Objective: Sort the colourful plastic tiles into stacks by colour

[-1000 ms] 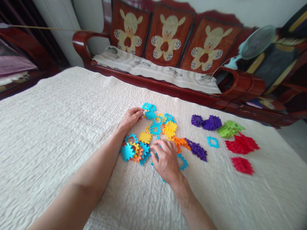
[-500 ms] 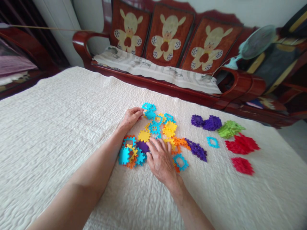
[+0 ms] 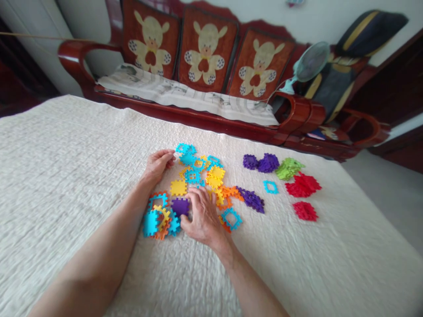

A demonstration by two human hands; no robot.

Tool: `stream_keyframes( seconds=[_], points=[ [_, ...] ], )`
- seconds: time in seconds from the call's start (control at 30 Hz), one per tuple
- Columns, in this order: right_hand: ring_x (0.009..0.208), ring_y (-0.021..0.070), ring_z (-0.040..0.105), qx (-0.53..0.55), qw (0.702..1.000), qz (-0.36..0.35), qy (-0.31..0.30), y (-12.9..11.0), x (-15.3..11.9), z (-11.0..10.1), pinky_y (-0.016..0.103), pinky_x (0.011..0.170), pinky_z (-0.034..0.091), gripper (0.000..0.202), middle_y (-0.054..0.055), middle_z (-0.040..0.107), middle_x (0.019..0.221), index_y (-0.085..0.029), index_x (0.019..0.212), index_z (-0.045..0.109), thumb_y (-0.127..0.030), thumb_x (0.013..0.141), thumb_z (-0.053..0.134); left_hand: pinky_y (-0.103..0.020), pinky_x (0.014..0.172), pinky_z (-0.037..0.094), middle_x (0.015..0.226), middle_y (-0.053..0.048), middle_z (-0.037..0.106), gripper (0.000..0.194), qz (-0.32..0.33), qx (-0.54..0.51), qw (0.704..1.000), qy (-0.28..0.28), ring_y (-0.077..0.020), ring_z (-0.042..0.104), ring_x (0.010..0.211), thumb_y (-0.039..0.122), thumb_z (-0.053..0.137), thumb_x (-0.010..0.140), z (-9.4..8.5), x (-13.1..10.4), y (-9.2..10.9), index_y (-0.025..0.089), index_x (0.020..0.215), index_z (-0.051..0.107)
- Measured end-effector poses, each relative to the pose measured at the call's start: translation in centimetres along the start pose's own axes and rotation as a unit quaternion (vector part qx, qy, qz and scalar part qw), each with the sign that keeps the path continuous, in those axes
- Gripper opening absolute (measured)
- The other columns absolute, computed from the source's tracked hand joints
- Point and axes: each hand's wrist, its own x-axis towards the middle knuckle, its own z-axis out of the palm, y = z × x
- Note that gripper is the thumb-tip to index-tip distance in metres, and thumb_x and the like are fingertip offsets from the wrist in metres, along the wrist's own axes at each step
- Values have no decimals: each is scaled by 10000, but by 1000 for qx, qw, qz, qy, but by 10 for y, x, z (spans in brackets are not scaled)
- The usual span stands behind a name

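Observation:
My left hand [image 3: 159, 164] rests at the left edge of the pile, its fingers curled together beside light blue square interlocking tiles [image 3: 187, 149]. Whether something is pinched in them is hidden. My right hand [image 3: 203, 218] lies over the near side of the pile, thumb and forefinger apart, next to a purple tile [image 3: 180, 206]. Its other fingers bend over toward yellow tiles [image 3: 215, 176]. Left of the purple tile is a yellow tile [image 3: 178, 188], and nearer me a mixed heap with a blue tile [image 3: 150, 223] lies by my left forearm.
To the right lie orange tiles [image 3: 231, 192], a purple row [image 3: 251, 200] and a blue frame [image 3: 271, 186]. Purple [image 3: 268, 162], green [image 3: 289, 168] and red stacks [image 3: 303, 185] sit farther right on the white quilted cover [image 3: 99, 145]. A wooden sofa [image 3: 185, 119] stands behind.
The view has swung to the right, so everything sits farther left. My right hand has drawn slightly off the purple tile, thumb and forefinger wider apart. My left hand stays by the blue tiles.

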Motion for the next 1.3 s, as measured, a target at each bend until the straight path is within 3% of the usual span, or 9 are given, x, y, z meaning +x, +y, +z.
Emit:
stream_keyframes(
  seconds=[0.17,0.33,0.5,0.63,0.77,1.0,1.3],
  points=[
    [1108,220,603,94,993,-10,66,-2,-1,1,457,1058,407,162,33,701,999,-222,973,586,-178,831,649,-214,508,372,676,-9,655,361,2,23,1000,1,-85,504,537,417,771,563,-2,1,-1,167,817,710],
    [840,144,673,250,962,-3,109,6,1,-8,272,778,541,115,13,710,913,-232,996,608,-206,909,536,-218,523,384,679,-11,654,395,2,22,1000,-1,-88,506,542,432,777,555,-1,-2,1,159,834,713],
    [874,182,688,226,942,89,230,46,9,-16,310,786,564,195,66,714,963,-205,1040,629,-252,908,494,-218,528,382,680,-11,653,404,2,34,999,-7,-89,509,546,463,782,570,-2,-1,0,161,827,703],
    [931,220,675,147,943,121,273,74,9,-18,385,849,566,262,108,690,1020,-183,1088,627,-214,864,497,-217,520,372,680,-8,651,388,-1,34,999,-8,-83,492,531,458,782,569,-2,-1,0,165,806,694],
    [1099,240,630,94,959,94,249,79,6,-24,423,967,538,351,139,638,1168,-179,1161,606,-159,823,517,-223,524,379,680,-11,654,394,-5,45,999,-1,-93,501,540,455,773,557,0,-3,3,168,818,702],
    [1276,270,537,26,992,52,110,73,1,-32,478,1110,455,465,160,580,1332,-153,1250,589,-126,787,572,-222,522,388,685,-13,664,397,-7,48,999,2,-95,507,541,453,784,549,0,-2,1,173,823,716],
    [1208,233,574,32,992,56,113,63,-3,-33,419,1073,489,438,140,618,1249,-143,1241,584,-90,806,577,-213,510,403,700,-12,671,416,-13,48,999,2,-107,523,568,467,819,527,-4,1,-3,185,820,735]
  ],
)
